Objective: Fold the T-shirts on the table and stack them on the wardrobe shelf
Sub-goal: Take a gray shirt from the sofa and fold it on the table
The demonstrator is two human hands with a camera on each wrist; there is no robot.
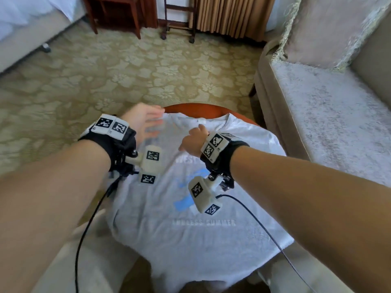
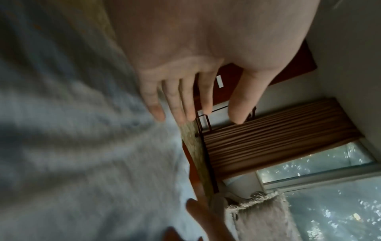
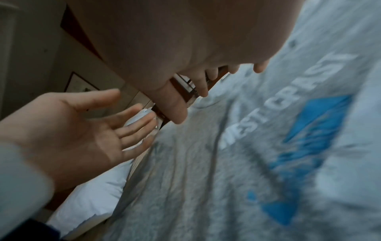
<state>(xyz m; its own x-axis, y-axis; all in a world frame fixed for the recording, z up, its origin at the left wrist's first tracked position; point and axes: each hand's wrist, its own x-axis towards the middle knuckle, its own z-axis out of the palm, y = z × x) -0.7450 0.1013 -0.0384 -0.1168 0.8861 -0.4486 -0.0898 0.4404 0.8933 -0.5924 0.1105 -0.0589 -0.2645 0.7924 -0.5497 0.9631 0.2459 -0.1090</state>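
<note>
Spread flat and face up, a light grey T-shirt point(image 1: 190, 208) covers nearly all of a small round wooden table point(image 1: 190, 107), with only a curved strip of reddish tabletop showing beyond the collar. The shirt's neckline points away from the person, its hem hangs over the near edge, and its chest carries blurred white lettering and a blue graphic; the right wrist view reads "WEST COAST" above the blue shape. Both forearms reach out over the shirt, each wearing a black wrist strap with white blocks of black-and-white marker squares and a black cable trailing back. The left hand point(image 1: 146, 121) hovers near the shirt's far left shoulder, palm turned inward and fingers straight and spread wide — it holds nothing, and the left wrist view shows the fingertips just above the cloth. The right hand point(image 1: 193, 140) hangs over the upper chest below the collar, wrist bent, fingers loosely curled downward and gripping nothing; whether the fingertips touch the fabric cannot be told. Around the table lies a beige floral carpet point(image 1: 127, 66). A pale upholstered sofa point(image 1: 328, 115) with a fringed cushion stands to the right, a bed point(image 1: 25, 24) with white linen sits at far left, and dark wooden furniture and tan curtains point(image 1: 228, 15) line the far wall.
</note>
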